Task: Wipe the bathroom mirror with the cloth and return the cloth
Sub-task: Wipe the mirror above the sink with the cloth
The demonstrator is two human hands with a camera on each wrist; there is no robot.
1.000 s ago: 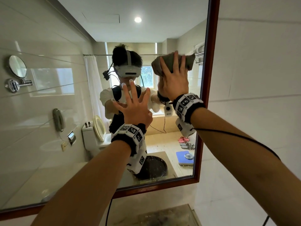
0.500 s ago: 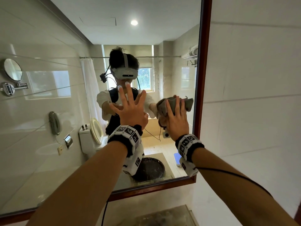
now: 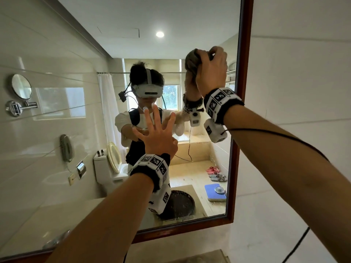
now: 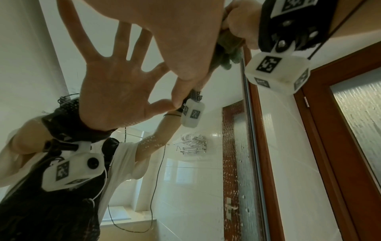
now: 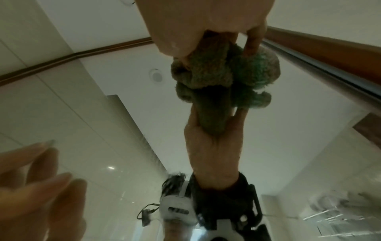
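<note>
The bathroom mirror [image 3: 133, 25] has a brown wooden frame [image 3: 245, 92]. My right hand [image 3: 210, 61] is high at the glass near its right edge, fingers curled round a bunched grey-green cloth [image 3: 190, 60] that it presses against the mirror. The right wrist view shows the cloth [image 5: 222, 76] wadded under the right hand [image 5: 206, 24] and meeting its reflection. My left hand [image 3: 157, 130] lies flat on the glass lower down, near the middle, fingers spread and holding nothing. In the left wrist view the left hand [image 4: 175, 32] touches its reflection, with the cloth [image 4: 226, 48] above right.
White tiled wall [image 3: 294, 92] runs to the right of the frame. A stone countertop [image 3: 190, 259] lies below the mirror. A black round basin [image 3: 176, 205] shows as a reflection. A brown door with frosted glass [image 4: 360, 114] stands at the right.
My right hand swept the cloth down the mirror's right side, then back up to the top right, where the cloth is now bunched in curled fingers. The left hand stayed on the glass.
</note>
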